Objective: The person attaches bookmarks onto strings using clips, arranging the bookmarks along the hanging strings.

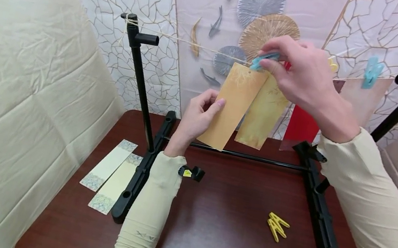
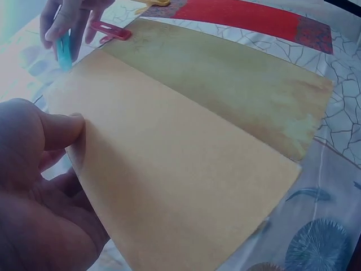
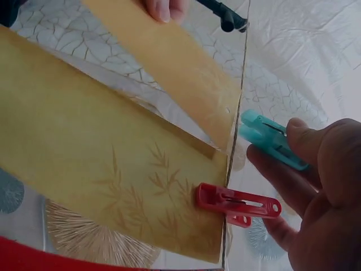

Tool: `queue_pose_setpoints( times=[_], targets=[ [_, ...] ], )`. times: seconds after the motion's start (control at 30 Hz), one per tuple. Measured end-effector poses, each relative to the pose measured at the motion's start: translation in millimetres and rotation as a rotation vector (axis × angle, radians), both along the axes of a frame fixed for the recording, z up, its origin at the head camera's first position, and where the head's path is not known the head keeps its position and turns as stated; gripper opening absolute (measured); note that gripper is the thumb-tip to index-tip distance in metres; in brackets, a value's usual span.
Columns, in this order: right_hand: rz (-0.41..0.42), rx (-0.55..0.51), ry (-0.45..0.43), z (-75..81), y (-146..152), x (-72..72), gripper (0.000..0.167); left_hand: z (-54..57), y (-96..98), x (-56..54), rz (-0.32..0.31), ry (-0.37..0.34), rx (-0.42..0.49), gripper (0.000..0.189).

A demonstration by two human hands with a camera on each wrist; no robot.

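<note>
Thumb and fingers of my left hand (image 1: 197, 117) pinch a tan paper card (image 1: 232, 107) by its side edge. Its top end is up at the string (image 1: 196, 44), and a small hole shows near that end in the right wrist view. My right hand (image 1: 303, 78) pinches a turquoise clothespin (image 3: 265, 136) by its tail, with the nose right at the string by the card's top edge. Just beside it hangs an olive-yellow card (image 3: 107, 144) with a bamboo print, clipped to the string by a red clothespin (image 3: 237, 200).
Farther right on the string hang a red card (image 1: 301, 123) and a pale card (image 1: 363, 96) under another turquoise clothespin (image 1: 371, 73). A black stand (image 1: 142, 92) carries the string. Yellow clothespins (image 1: 277, 227) and two pale cards with patterned ends (image 1: 109, 166) lie on the brown table (image 1: 220, 233).
</note>
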State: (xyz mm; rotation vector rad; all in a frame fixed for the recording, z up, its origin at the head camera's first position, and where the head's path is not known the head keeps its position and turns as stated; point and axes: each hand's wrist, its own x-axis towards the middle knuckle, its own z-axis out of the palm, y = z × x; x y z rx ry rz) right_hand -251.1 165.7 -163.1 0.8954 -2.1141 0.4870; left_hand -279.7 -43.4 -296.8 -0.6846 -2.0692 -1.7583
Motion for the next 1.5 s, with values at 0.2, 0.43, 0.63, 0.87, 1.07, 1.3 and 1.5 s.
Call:
queue_pose_setpoints(
  times=[0.2,0.43,0.63,0.87,1.07,1.3,1.5],
  targets=[
    [-0.003,-0.005,-0.04,0.9,-3.9,-3.9,0.022,-2.7,0.7,-3.5,-0.009,-0.028,0.017,0.017],
    [0.011,-0.011,-0.021,6.5,-9.0,-6.9,0.018,-5.9,-1.6,-7.8,-0.015,-0.055,0.042,0.018],
    [0.002,0.014,-0.086,8.7,-10.5,-8.2,0.017,-10.2,-2.8,-11.3,-0.012,-0.062,0.04,0.018],
    [0.006,0.061,-0.143,8.0,-11.6,-11.7,0.015,-8.2,-2.7,-10.6,-0.03,-0.061,0.058,0.019],
    [0.01,0.127,-0.154,8.3,-11.8,-11.2,0.016,-5.5,-2.2,-8.1,-0.031,-0.027,0.079,0.019],
    [0.033,0.206,-0.18,16.1,-10.0,-9.5,0.02,-7.7,0.4,-6.9,-0.028,-0.012,0.087,0.019],
    [0.005,0.301,-0.262,24.1,-11.5,-7.9,0.024,-11.8,3.1,-5.7,-0.015,0.017,0.088,0.018]
  ],
)
